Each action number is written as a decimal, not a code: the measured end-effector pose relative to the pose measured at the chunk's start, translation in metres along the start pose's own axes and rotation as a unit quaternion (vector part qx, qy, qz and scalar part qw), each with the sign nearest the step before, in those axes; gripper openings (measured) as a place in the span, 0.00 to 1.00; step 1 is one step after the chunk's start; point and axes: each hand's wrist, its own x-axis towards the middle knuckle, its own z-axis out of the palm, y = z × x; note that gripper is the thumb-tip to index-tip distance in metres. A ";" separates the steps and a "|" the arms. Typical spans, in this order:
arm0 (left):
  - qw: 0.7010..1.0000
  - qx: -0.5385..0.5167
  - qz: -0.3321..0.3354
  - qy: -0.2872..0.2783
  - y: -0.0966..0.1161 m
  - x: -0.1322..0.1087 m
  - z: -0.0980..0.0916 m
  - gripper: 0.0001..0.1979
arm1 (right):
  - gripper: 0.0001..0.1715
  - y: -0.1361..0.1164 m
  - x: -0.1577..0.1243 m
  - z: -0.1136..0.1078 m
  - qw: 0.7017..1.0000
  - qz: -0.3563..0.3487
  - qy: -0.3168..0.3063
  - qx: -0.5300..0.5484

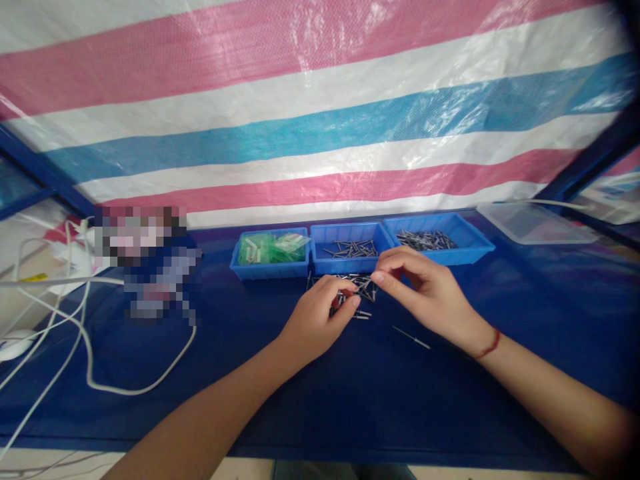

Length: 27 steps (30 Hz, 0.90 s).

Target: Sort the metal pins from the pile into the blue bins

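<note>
My left hand (317, 317) is low over a loose pile of blind rivets (367, 288) on the blue table. Its thumb and forefinger are curved with a gap between them, and its other fingers are mostly hidden. To the right, my right hand (430, 293) pinches thumb and forefinger together at the pile's edge, seemingly on a thin metal rivet; the fingertips partly cover it. A single blind rivet (413, 338) lies apart, below my right hand. Behind the pile, a blue middle bin (345, 267) and a blue right bin (467, 252) hold more rivets.
A blue left bin (270, 270) holds green packets (273, 248). White cables (135, 392) loop over the table's left side beside a pixelated area. At the back right lies a clear plastic lid (537, 223). A striped sheet (320, 140) hangs behind.
</note>
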 end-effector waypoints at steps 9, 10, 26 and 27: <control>0.990 0.095 0.081 -0.063 0.004 0.000 0.000 0.09 | 0.11 0.055 0.021 -0.058 0.956 0.010 0.061 -0.286; 0.989 0.108 0.082 -0.067 0.004 0.000 -0.001 0.09 | 0.11 0.053 0.022 -0.061 0.950 0.006 0.059 -0.306; 0.985 0.143 0.072 -0.070 -0.002 0.005 -0.003 0.10 | 0.12 0.003 -0.010 -0.045 0.893 0.110 -0.413 -0.143; 0.985 0.140 0.073 -0.071 -0.002 0.005 -0.003 0.10 | 0.11 0.001 -0.008 -0.043 0.891 0.113 -0.416 -0.138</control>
